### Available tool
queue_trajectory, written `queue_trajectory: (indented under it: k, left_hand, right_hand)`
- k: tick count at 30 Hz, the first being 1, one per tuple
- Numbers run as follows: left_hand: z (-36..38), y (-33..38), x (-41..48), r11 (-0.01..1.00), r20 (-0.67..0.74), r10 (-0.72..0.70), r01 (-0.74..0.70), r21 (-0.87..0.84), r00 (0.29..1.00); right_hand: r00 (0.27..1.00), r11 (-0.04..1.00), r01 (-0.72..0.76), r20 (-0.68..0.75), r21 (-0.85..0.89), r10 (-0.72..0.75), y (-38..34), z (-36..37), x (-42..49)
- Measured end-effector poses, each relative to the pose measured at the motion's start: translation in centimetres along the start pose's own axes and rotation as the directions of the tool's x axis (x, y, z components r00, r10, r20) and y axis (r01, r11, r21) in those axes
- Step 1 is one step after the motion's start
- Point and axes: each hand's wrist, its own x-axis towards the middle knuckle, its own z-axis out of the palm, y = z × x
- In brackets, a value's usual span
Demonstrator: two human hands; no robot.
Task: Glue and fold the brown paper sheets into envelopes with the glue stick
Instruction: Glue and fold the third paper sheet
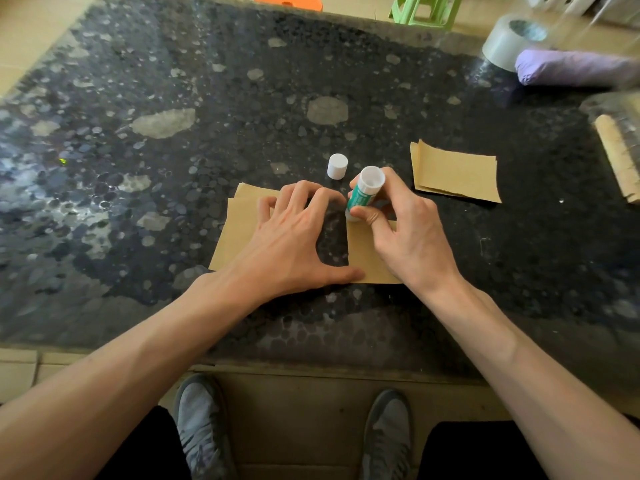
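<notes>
A brown paper sheet [235,233] lies flat on the dark speckled table [173,150] in front of me. My left hand [294,244] presses on it with fingers spread. My right hand [405,230] grips a green and white glue stick [363,192], tilted with one end down on the paper's top edge. The stick's white cap [337,166] stands on the table just beyond my hands. A small stack of brown paper sheets [455,171] rests to the right.
At the back right lie a roll of grey tape [509,41], a purple folded umbrella [571,67] and a wooden piece [618,157]. A green stool [426,10] and an orange stool [289,1] stand past the table's far edge.
</notes>
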Motion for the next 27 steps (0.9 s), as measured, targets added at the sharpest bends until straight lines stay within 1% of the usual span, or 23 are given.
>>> queue_trajectory:
  k: [2,6,8,18,21,25,27]
  left_hand:
    - [0.0,0.1,0.0,1.000,-0.006,-0.004,0.004,-0.003,1.000]
    - [-0.1,0.1,0.0,1.000,0.005,-0.009,0.009,-0.004,1.000]
    - [-0.2,0.0,0.0,1.000,0.011,-0.008,0.008,-0.004,1.000]
    - [-0.4,0.2,0.0,1.000,0.029,-0.006,0.006,0.001,1.000]
    - [-0.4,0.1,0.0,1.000,0.020,-0.003,0.003,0.002,1.000]
    - [-0.2,0.1,0.0,1.000,0.014,-0.011,0.011,-0.003,1.000]
    - [-0.2,0.1,0.1,1.000,0.011,-0.011,0.011,-0.002,1.000]
  right_hand:
    - [1.000,0.998,-0.011,-0.019,0.067,0.012,0.1,-0.1,0.0]
    - [0.993,0.966,-0.052,-0.087,0.254,0.077,-0.1,-1.0,0.1]
    - [0.992,0.953,-0.072,-0.080,0.293,0.099,-0.1,-1.7,0.1]
    - [0.989,0.985,-0.097,0.126,0.140,0.080,-0.1,-3.3,-2.1]
    - [0.982,0.987,-0.076,0.182,0.139,0.050,-0.3,-3.4,-2.7]
    - [0.976,0.987,-0.055,0.216,0.151,0.021,-0.8,-3.7,-3.0]
    - [0.976,0.991,-0.042,0.215,0.127,0.014,-0.8,-3.6,-2.9]
